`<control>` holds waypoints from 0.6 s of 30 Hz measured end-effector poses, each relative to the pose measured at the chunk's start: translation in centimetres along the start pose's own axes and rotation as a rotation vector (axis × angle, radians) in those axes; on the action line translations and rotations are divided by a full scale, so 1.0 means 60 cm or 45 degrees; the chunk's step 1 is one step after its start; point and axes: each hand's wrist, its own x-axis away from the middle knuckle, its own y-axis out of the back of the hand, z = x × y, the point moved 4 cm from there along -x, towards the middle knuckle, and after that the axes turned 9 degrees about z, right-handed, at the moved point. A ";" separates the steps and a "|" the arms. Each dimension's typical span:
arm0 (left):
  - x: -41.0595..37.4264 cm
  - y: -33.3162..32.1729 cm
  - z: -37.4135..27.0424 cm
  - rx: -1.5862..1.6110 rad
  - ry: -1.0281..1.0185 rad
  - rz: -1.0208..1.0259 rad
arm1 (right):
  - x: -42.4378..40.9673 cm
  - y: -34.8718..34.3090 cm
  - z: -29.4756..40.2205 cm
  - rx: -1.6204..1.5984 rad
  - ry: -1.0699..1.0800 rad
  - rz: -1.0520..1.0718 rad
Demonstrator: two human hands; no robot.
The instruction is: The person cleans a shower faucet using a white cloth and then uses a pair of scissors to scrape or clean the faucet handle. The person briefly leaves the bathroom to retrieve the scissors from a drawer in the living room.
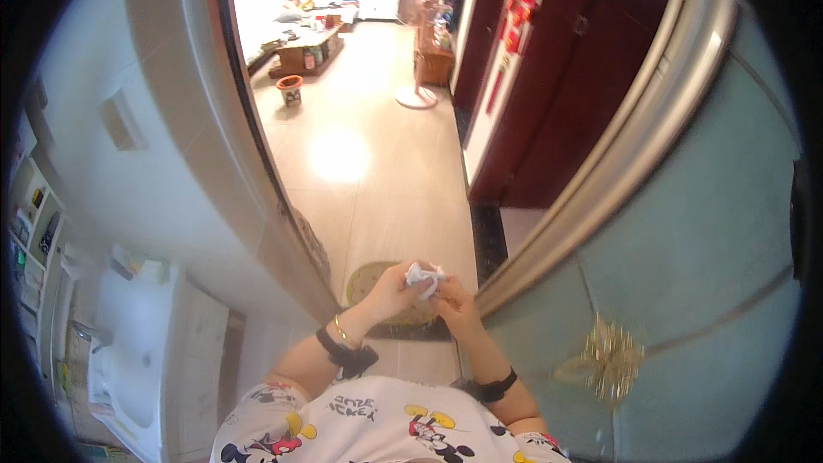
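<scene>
Both of my hands meet in front of my body, over a doorway threshold. Between them is a crumpled white tissue or thin cloth [422,278]. My left hand [397,286] pinches its left side, fingers curled around it. The fingers of my right hand [455,299] hold its right edge. A gold bracelet [343,329] circles my left wrist, and a dark strap sits on each forearm. Beneath the hands lies an oval greenish-yellow floor mat [360,280], partly hidden by them.
Door frames stand close on both sides. Beyond are a waste bin [290,91], a standing fan [416,98], a low table [302,58] and a dark red door [566,109]. A white washbasin [138,360] is at left, a tiled wall [694,257] at right.
</scene>
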 end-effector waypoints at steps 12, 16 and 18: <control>-0.423 0.398 0.127 0.434 -0.181 -0.151 | -0.579 0.190 -0.166 -0.826 -0.232 0.356; -0.572 0.508 0.050 -0.166 -0.033 -0.009 | -0.725 0.293 -0.183 -0.597 -0.330 0.341; -0.663 0.546 0.067 -0.260 -0.032 0.089 | -0.786 0.354 -0.201 -0.051 -0.276 0.375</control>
